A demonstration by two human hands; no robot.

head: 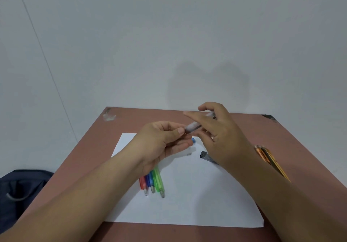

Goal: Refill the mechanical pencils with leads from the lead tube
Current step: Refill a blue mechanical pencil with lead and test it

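Observation:
A clear, greyish mechanical pencil (195,125) is held in the air above the white paper sheet (197,194). My right hand (219,134) grips its barrel, index finger stretched out over it. My left hand (165,142) pinches the pencil's near end between thumb and fingertips. Red, blue and green mechanical pencils (153,182) lie side by side on the paper, partly hidden under my left wrist, tips toward me. A dark lead tube (205,156) lies on the paper, partly covered by my right hand. Beside my left fingers lies a small blue cap (193,140).
The brown table (131,118) stands against a plain wall. Several yellow and orange wooden pencils (270,159) lie at the right, behind my right forearm. A tiny white piece (188,154) lies on the paper. A dark bag (20,187) sits on the floor at the left.

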